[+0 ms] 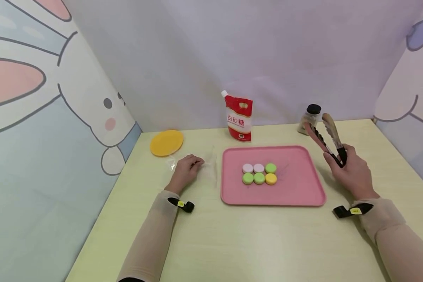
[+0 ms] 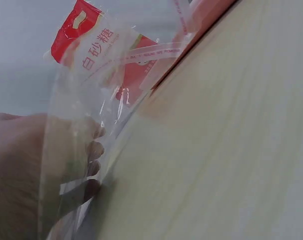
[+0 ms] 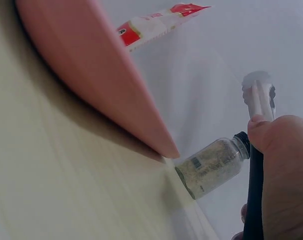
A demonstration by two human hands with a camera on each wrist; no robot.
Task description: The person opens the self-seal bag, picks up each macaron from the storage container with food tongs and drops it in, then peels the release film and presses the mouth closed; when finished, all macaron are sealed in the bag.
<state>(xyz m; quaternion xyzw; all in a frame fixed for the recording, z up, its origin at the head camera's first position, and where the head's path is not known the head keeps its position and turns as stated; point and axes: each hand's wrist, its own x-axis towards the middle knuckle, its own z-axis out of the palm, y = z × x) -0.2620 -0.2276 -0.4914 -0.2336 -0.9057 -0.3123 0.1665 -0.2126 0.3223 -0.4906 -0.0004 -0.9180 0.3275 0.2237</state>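
Observation:
My left hand point(image 1: 185, 172) pinches a clear plastic bag point(image 1: 209, 172) low over the table, left of the tray. Its curled fingertips point(image 2: 95, 150) show through the film in the left wrist view, where a printed strip crosses the bag. My right hand point(image 1: 354, 174) grips metal tongs point(image 1: 333, 132) with black handles, held up at the tray's right side with the tips spread and nothing between them. On the pink tray point(image 1: 299, 188) several macarons point(image 1: 259, 178) sit in two rows: two pale lilac, three green and one yellow.
A red and white pouch point(image 1: 239, 119) with Chinese lettering stands behind the tray. At the back right is a glass jar point(image 3: 211, 167) with a black lid and pale contents. A yellow plate point(image 1: 167, 143) lies at the back left. Rabbit-patterned cloth walls enclose the table.

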